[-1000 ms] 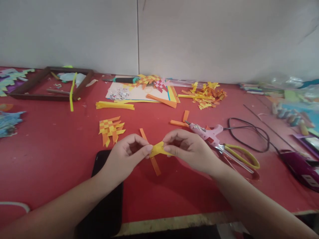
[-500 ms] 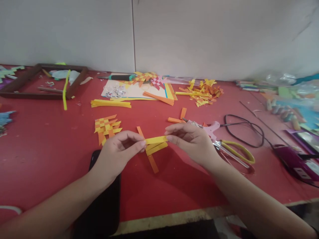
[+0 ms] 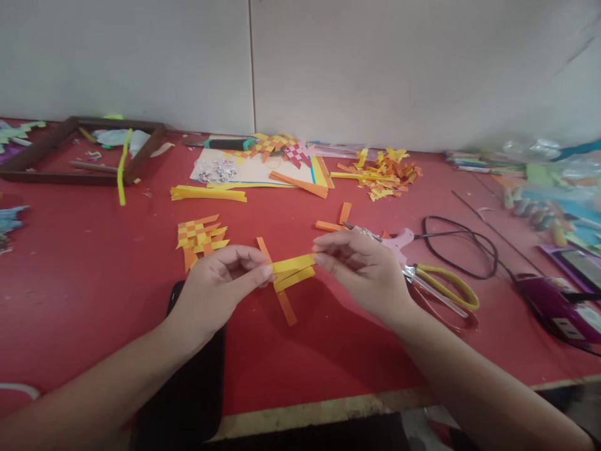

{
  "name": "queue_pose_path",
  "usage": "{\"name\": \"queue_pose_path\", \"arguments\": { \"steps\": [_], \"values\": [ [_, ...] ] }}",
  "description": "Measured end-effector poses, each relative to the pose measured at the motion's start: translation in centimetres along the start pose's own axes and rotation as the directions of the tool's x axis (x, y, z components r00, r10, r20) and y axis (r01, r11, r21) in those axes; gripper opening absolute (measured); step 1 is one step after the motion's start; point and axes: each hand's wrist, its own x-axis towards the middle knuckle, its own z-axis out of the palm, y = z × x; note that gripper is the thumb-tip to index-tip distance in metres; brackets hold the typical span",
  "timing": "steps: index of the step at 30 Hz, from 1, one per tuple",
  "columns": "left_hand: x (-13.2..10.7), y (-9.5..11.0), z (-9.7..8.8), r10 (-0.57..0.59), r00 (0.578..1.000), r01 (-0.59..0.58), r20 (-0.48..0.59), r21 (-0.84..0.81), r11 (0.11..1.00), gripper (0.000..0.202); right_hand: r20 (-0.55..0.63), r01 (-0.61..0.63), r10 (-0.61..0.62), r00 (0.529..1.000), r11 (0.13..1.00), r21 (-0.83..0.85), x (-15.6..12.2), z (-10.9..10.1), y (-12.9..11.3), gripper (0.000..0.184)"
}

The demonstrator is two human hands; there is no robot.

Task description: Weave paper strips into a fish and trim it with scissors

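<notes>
My left hand (image 3: 220,285) and my right hand (image 3: 364,269) hold a folded yellow paper strip (image 3: 293,270) between them, a little above the red table (image 3: 94,282). The left fingers pinch its left end, the right fingertips pinch its right end. An orange paper strip (image 3: 282,297) lies on the table right under the yellow one. A small woven orange-and-yellow paper piece (image 3: 201,237) lies just beyond my left hand. A black phone (image 3: 188,388) lies under my left forearm.
A pink glue gun (image 3: 392,241) and yellow-handled scissors (image 3: 446,291) lie right of my right hand, with a black cord (image 3: 462,247). Loose yellow strips (image 3: 209,194), paper scraps (image 3: 385,169), a wooden frame (image 3: 79,153) and a purple device (image 3: 558,307) lie around.
The crumpled yellow strip between my fingers has been drawn out flat into two layered lengths. Both hands have moved slightly apart.
</notes>
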Motion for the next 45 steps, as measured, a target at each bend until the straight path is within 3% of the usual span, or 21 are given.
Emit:
{"name": "queue_pose_path", "arguments": {
  "steps": [5,12,16,18,20,23,26,29,32,37,45],
  "values": [
    [-0.1,-0.1,0.1,-0.028,0.999,0.028,-0.016,-0.013,1.000,0.014,-0.034,0.033,-0.034,0.999,0.999,-0.029,0.0,0.0,-0.3,0.005],
    [-0.2,-0.2,0.4,-0.023,0.998,0.020,-0.065,-0.048,0.999,0.015,-0.019,-0.067,0.069,0.997,0.995,0.073,0.3,0.0,0.2,0.008],
    [-0.2,-0.2,0.6,-0.002,0.996,0.001,-0.084,-0.018,1.000,0.015,-0.109,-0.117,0.120,0.987,0.993,0.028,0.4,-0.5,0.6,0.007],
    [-0.4,-0.1,0.8,0.014,0.997,-0.012,-0.078,0.015,1.000,0.014,-0.171,-0.014,0.003,0.985,0.998,-0.059,0.1,-0.6,0.4,0.006],
    [-0.6,0.1,1.0,0.040,0.997,-0.036,-0.066,0.067,0.997,0.012,-0.125,0.184,-0.210,0.970,0.964,-0.190,-0.2,-0.5,-0.1,0.012],
    [-0.8,0.1,1.2,0.080,0.996,-0.076,-0.029,0.120,0.990,0.009,0.115,0.488,-0.482,0.869,0.794,-0.362,-0.8,0.0,-0.8,0.019],
    [-0.7,-0.1,1.3,0.070,0.998,-0.070,0.012,0.087,0.994,0.011,0.274,0.642,-0.586,0.763,0.637,-0.426,-1.2,0.8,-1.1,0.012],
    [-0.5,-0.1,1.2,0.047,0.997,-0.049,0.062,0.033,0.998,0.013,0.331,0.691,-0.609,0.721,0.592,-0.415,-1.3,1.1,-1.1,0.009],
    [-0.4,0.1,1.1,0.026,0.995,-0.027,0.095,0.005,1.000,0.012,0.359,0.709,-0.612,0.705,0.607,-0.360,-1.3,1.0,-0.9,0.013],
    [-0.3,0.3,1.1,-0.036,0.995,0.037,0.096,-0.008,0.999,0.011,0.374,0.708,-0.606,0.702,0.646,-0.284,-1.4,0.6,-0.3,0.019],
    [0.0,0.1,0.6,-0.103,0.987,0.102,0.120,0.018,0.995,0.012,0.395,0.710,-0.594,0.700,0.635,-0.305,-1.4,0.4,-0.3,0.023]
  ]
}}
